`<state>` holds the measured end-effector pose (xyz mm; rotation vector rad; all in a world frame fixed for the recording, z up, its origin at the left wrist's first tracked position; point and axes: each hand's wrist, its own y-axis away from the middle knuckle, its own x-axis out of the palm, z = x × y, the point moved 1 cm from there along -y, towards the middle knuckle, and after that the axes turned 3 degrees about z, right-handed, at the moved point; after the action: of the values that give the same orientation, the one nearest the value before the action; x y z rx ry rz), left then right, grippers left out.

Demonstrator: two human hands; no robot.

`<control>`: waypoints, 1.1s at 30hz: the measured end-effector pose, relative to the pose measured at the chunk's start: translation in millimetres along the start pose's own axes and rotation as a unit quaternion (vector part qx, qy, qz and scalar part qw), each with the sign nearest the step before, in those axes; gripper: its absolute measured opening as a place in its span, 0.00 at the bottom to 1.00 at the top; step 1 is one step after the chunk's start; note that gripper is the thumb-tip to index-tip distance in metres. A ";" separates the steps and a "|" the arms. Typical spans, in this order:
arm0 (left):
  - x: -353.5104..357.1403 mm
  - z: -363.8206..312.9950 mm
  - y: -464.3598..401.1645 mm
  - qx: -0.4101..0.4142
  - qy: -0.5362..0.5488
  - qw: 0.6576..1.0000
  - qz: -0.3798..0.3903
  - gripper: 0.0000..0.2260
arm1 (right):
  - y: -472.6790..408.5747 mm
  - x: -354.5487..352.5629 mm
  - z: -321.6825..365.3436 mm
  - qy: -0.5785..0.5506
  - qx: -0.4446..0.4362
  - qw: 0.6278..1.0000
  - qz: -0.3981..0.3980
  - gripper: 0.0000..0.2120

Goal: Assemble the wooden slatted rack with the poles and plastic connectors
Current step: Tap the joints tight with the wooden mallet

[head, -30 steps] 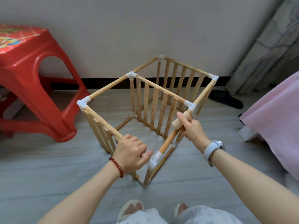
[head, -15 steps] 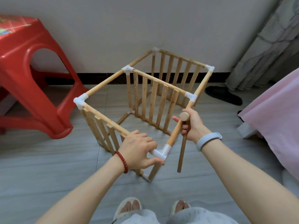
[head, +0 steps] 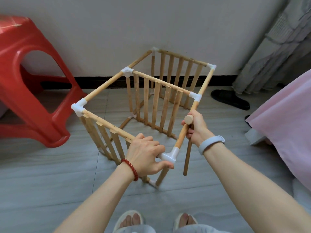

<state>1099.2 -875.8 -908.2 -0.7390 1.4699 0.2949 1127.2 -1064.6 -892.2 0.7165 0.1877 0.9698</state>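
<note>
The rack [head: 151, 105] stands on the floor [head: 50, 174], looks light but wobbly. Left hand [head: 144, 155] grips its near corner connector [head: 170, 155]; right hand [head: 196, 126] is wrapped round a loose pole [head: 186, 157]. Best held at the joints.

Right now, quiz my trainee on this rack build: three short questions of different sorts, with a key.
1. True or false: the right hand holds a loose pole upright beside the rack.
2. Multiple choice: the left hand grips the rack at
A. the far corner by the wall
B. the near corner, at the white connector
C. a bottom rail on the floor
3. Fill in: the large plastic thing to the left of the rack is a red ____.

Key: 1 true; 2 B; 3 stool.
</note>
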 end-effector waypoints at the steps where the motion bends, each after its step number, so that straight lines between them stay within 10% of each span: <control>1: 0.2 -1.5 -2.5 -0.012 -0.001 1.000 0.015 0.26 | -0.3 -2.4 0.9 0.008 0.001 1.000 0.022 0.06; 12: 20.6 -62.0 -79.2 -0.121 0.054 0.976 0.171 0.24 | 19.9 -91.3 31.4 0.212 -0.152 0.965 0.003 0.12; 29: 24.9 -64.7 -101.1 -0.046 0.024 0.992 0.119 0.21 | 67.8 -121.9 78.8 0.577 -0.511 0.610 -0.181 0.12; 33: 26.0 -64.4 -101.3 -0.045 0.024 0.994 0.098 0.21 | 74.8 -103.6 87.4 0.494 -0.530 0.676 -0.138 0.14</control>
<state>1112.5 -997.7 -901.6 -0.6774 1.5867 0.4992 1056.3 -1162.4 -795.4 -0.9700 0.5884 0.8908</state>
